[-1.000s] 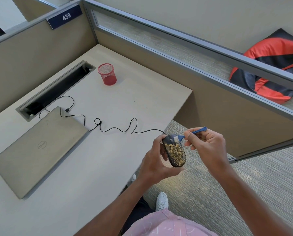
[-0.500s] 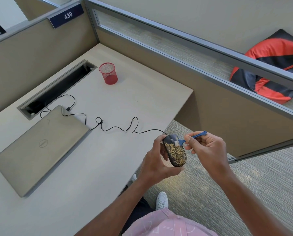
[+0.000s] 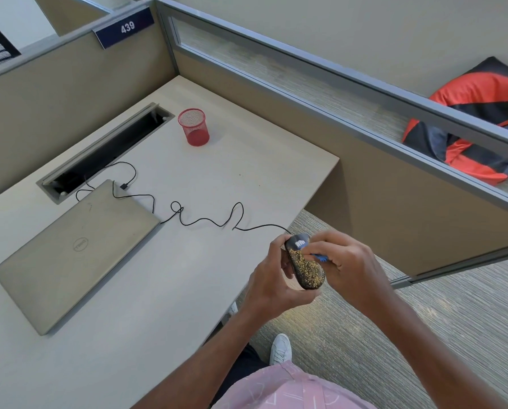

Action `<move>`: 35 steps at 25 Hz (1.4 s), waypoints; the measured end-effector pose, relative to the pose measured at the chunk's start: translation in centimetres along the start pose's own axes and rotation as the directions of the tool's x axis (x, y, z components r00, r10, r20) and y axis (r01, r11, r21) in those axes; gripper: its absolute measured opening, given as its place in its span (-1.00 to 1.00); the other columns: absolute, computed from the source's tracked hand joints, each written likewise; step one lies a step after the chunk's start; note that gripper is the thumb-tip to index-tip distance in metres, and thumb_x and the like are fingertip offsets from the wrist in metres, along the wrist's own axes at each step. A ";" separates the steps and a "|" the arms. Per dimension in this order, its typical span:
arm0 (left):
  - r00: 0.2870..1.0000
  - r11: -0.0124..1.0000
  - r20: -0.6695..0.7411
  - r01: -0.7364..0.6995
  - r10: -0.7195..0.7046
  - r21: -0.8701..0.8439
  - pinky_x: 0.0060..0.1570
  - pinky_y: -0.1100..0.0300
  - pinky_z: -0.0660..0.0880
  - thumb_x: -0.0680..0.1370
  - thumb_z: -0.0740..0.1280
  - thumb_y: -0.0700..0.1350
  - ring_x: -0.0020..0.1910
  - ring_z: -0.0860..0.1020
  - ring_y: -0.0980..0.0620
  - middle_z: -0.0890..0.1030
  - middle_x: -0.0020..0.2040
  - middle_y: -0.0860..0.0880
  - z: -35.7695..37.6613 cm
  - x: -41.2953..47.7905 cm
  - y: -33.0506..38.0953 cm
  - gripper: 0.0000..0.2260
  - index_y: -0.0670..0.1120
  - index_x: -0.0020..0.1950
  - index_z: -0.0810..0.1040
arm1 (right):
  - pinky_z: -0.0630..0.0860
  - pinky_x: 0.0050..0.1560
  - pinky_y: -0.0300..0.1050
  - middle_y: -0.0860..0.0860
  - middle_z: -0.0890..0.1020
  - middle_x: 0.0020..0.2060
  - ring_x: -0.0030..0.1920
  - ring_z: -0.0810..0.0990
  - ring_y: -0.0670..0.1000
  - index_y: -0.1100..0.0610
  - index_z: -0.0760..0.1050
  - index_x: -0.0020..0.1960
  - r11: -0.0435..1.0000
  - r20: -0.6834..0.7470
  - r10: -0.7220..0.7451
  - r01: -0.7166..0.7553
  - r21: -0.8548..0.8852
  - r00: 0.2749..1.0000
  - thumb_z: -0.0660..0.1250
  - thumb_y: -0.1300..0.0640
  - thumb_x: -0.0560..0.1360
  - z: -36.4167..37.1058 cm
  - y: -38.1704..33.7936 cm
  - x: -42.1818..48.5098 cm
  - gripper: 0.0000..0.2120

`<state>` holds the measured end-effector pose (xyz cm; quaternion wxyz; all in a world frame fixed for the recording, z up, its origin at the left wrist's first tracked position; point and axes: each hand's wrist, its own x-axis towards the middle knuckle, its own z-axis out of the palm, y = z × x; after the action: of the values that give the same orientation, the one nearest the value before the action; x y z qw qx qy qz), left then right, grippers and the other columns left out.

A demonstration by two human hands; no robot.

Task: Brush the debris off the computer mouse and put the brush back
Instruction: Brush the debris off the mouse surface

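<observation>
The left hand [image 3: 272, 280], palm turned inward, grips the debris-speckled computer mouse [image 3: 305, 265] in the air just past the desk's [image 3: 146, 305] right edge. The right hand [image 3: 345, 261], fingers curled, pinches the small blue brush [image 3: 302, 245], whose white bristles touch the mouse's front end.

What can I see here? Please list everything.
Computer mouse: one, black, held just past the desk edge.
Debris: golden crumbs, on the mouse.
Brush: one, blue, white bristles on the mouse's front.
Cable: one, black, across the desk.
Laptop: one, silver, closed, desk left.
Mesh cup: one, red, desk back.
Bag: one, red-black, beyond the partition.
Shoe: one, white, floor.
Left hand: grips mouse.
Right hand: holds brush.
</observation>
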<state>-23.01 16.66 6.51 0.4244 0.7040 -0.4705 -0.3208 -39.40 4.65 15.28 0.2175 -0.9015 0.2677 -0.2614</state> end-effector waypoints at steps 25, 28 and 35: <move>1.000 1.000 -0.024 -0.014 0.014 0.004 -0.06 0.29 0.66 0.31 0.77 0.28 0.05 0.72 0.03 0.66 0.23 0.32 -0.4 0.1 0.5 0.00 0.31 0.58 0.25 | 0.74 -0.17 0.08 -0.07 0.80 -0.03 -0.10 0.80 0.00 0.11 0.82 0.00 0.998 -0.021 0.020 -0.019 0.067 1.000 0.65 0.34 0.51 -1.7 0.2 0.0 -0.83; 1.000 1.000 -0.021 -0.015 0.015 -0.005 -0.04 0.25 0.67 0.31 0.78 0.28 0.05 0.73 0.03 0.67 0.22 0.27 -0.3 0.2 0.4 0.01 0.28 0.60 0.26 | 0.74 -0.12 0.04 -0.08 0.80 -0.02 -0.07 0.79 -0.03 0.10 0.83 0.02 0.997 -0.032 0.017 -0.014 0.081 0.999 0.64 0.28 0.53 -1.6 0.2 0.4 -0.88; 0.997 0.998 -0.048 -0.061 0.061 -0.014 -0.08 0.42 0.55 0.32 0.78 0.25 0.04 0.70 0.06 0.63 0.20 0.38 -0.2 0.2 0.8 0.00 0.50 0.52 0.16 | 0.71 -0.23 0.04 -0.11 0.80 -0.03 -0.14 0.77 -0.05 0.06 0.81 -0.01 0.999 -0.005 0.017 -0.017 0.048 1.000 0.64 0.31 0.52 -1.3 0.5 0.4 -0.84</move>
<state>-23.07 16.33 7.32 0.4506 0.6935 -0.4790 -0.2943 -40.06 3.72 16.18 0.2407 -0.8930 0.2696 -0.2683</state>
